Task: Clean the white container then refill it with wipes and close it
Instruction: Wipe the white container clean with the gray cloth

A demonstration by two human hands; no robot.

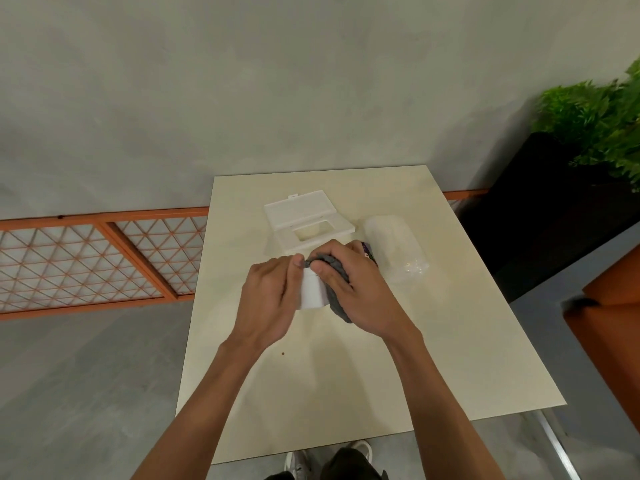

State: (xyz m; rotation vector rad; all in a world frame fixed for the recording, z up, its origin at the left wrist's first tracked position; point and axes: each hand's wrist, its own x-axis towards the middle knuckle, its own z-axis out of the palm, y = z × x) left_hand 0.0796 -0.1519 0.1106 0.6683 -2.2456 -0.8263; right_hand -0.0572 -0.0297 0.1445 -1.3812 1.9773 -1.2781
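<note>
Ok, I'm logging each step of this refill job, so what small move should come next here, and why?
Probably sweep the grey cloth along the white container's next face. The right hand holds the cloth against it while the left hand grips it, so cleaning looks under way; the lid and the wipes pack lie apart on the table, untouched.

left hand (268, 296) holds white container (312, 292); right hand (349, 289) presses grey cloth (337, 299), probably inside.
</note>
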